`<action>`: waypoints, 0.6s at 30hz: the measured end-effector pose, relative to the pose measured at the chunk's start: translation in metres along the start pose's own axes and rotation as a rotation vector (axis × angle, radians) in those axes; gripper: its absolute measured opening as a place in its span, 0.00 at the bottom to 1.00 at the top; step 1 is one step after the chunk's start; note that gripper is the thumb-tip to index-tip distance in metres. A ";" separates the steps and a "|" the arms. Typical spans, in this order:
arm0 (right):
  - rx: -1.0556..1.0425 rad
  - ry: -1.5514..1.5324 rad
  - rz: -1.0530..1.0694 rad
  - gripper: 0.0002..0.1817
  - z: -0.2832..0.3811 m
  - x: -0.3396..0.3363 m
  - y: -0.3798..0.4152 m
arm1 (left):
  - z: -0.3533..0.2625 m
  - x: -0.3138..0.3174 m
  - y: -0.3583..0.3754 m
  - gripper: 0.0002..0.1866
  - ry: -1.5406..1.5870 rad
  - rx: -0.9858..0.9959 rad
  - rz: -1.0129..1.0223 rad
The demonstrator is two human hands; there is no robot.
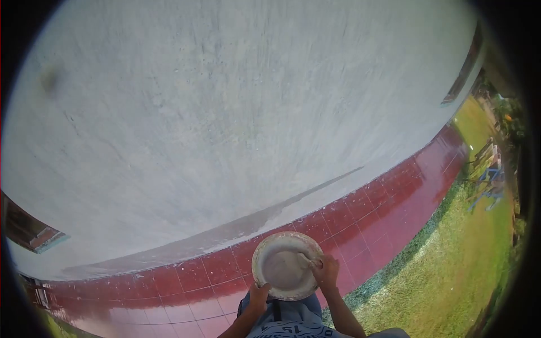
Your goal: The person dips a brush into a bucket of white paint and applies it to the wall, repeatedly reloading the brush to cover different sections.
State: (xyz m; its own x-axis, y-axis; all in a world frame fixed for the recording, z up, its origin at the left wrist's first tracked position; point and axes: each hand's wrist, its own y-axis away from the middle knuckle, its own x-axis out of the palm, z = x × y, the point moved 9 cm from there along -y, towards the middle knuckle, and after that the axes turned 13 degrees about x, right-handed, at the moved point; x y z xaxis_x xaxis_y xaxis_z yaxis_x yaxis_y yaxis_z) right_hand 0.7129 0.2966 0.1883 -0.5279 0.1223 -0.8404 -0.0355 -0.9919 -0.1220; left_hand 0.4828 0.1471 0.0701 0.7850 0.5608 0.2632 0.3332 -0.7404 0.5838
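Observation:
In front of my body is a round, shallow basin (pixel 260 265), its rim stained and its inside coated with whitish-grey paint or plaster. My left hand (pixel 259 295) grips the near left rim, thumb over the edge. At the right rim, my right hand (pixel 326 271) is closed around a pale, paint-smeared, brush-like tool (pixel 306 259), whose end reaches into the basin. Beyond the basin rises a large wall (pixel 225 112) with a patchy white-grey coat. A darker grey strip (pixel 225 232) runs along its lower part.
Red floor tiles (pixel 360 225) spotted with white drips border the wall's foot. Grass (pixel 417 293) lies to the right, with a blue-framed object (pixel 489 186) standing farther off. Wooden-framed openings are in the wall at the left (pixel 31 225) and far right (pixel 465 67).

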 end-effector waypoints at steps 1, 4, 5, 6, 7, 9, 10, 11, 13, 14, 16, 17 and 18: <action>0.054 0.017 -0.049 0.17 -0.003 -0.009 0.001 | -0.001 0.003 0.006 0.27 0.030 0.000 -0.006; 0.128 0.119 -0.095 0.29 -0.011 -0.015 -0.002 | -0.031 0.007 0.005 0.25 -0.022 0.168 -0.041; 0.187 -0.141 -0.065 0.31 -0.019 -0.014 -0.006 | -0.038 0.011 0.004 0.26 0.002 0.175 -0.015; 0.254 -0.398 -0.024 0.32 -0.028 -0.009 -0.007 | -0.042 0.013 0.007 0.27 0.023 0.172 0.005; 0.297 -0.512 0.010 0.30 -0.035 -0.003 -0.010 | -0.047 0.016 0.010 0.27 0.034 0.174 0.015; 0.383 -0.615 0.046 0.29 -0.046 0.000 -0.011 | -0.060 0.018 0.012 0.28 0.034 0.180 0.036; 0.518 -0.727 0.323 0.28 -0.040 0.012 -0.013 | -0.069 0.021 0.017 0.28 0.038 0.197 0.032; 0.642 -0.834 0.602 0.26 -0.032 0.028 -0.006 | -0.072 0.021 0.021 0.28 0.038 0.183 0.020; 0.587 -0.787 0.623 0.24 -0.025 0.026 -0.013 | -0.091 0.024 0.022 0.29 0.036 0.255 0.037; 0.534 -0.743 0.634 0.21 -0.019 0.027 -0.016 | -0.092 0.022 0.020 0.29 0.038 0.250 0.026; 0.492 -0.705 0.600 0.21 -0.007 0.023 -0.020 | -0.089 0.016 0.014 0.30 -0.062 0.248 0.076; 0.444 -0.669 0.554 0.21 -0.001 0.016 -0.024 | -0.085 0.013 0.013 0.30 -0.061 0.230 0.071; 0.462 -0.658 0.565 0.21 -0.004 0.018 -0.022 | -0.085 0.009 0.013 0.29 -0.154 0.262 0.060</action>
State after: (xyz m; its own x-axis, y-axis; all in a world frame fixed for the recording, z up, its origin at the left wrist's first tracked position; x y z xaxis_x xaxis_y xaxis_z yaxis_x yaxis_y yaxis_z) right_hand 0.7077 0.3205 0.1738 -0.9316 -0.2794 -0.2325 0.1135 -0.8313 0.5442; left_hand 0.4495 0.1736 0.1453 0.8703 0.4657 0.1603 0.3919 -0.8520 0.3472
